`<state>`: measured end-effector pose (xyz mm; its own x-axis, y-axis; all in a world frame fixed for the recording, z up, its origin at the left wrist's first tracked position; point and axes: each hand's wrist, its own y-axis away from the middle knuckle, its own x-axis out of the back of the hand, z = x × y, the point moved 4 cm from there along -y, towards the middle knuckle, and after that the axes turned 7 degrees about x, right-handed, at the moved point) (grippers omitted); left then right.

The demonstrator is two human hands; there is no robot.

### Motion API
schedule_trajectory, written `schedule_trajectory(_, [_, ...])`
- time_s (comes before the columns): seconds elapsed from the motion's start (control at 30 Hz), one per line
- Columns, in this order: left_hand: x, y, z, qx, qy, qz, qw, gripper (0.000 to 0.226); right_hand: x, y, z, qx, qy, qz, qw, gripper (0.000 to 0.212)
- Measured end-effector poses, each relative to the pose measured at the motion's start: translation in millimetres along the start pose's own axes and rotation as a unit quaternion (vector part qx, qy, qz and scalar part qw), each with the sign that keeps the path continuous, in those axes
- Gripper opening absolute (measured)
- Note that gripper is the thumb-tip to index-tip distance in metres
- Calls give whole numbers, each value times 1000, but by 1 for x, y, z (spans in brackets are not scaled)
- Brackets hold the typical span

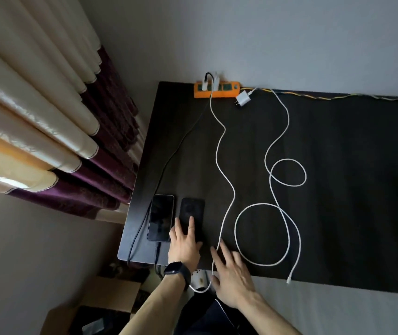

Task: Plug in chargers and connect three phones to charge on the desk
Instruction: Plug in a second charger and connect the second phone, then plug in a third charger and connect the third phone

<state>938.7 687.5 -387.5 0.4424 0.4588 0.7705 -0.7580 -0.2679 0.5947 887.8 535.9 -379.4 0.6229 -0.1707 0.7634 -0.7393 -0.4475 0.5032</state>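
Two dark phones lie side by side at the desk's near left. The left phone [160, 217] has a dark cable [169, 163] entering its near end. My left hand [184, 243], a watch on its wrist, rests flat with straight fingers on the second phone [192, 209]. My right hand [233, 274] hovers with spread fingers over the desk's front edge, beside a white cable [224, 182] that runs from the orange power strip [216, 90] and loops off the edge. An unplugged white charger [243, 99] lies by the strip; its long cable [287, 175] coils across the desk.
The black desk [350, 189] stands against a grey wall. Cream and purple curtains [48, 131] hang at the left. Cardboard boxes [106, 298] sit on the floor below the desk's near left corner. A thin yellow wire [326, 96] runs along the desk's back edge.
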Motion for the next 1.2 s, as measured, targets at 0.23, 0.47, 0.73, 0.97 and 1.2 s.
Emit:
schedule_trajectory(0.23, [10, -1, -5, -16, 2, -9, 1000, 75, 3, -4, 7, -6, -40, -69, 997, 67])
schedule_trajectory(0.47, [41, 16, 28, -87, 18, 24, 996, 65, 39, 44, 15, -37, -198, 77, 976, 53])
schedule_trajectory(0.73, [77, 78, 226, -326, -1, 96, 940, 63, 157, 151, 135, -128, -224, 326, 910, 39])
schedule_trajectory(0.97, [38, 147, 376, -394, 13, 110, 912, 61, 235, 253, 242, -142, -216, 425, 868, 35])
schedule_trajectory(1.2, [-24, 196, 499, -401, 0, 78, 913, 61, 276, 349, 365, -182, -204, 441, 855, 36])
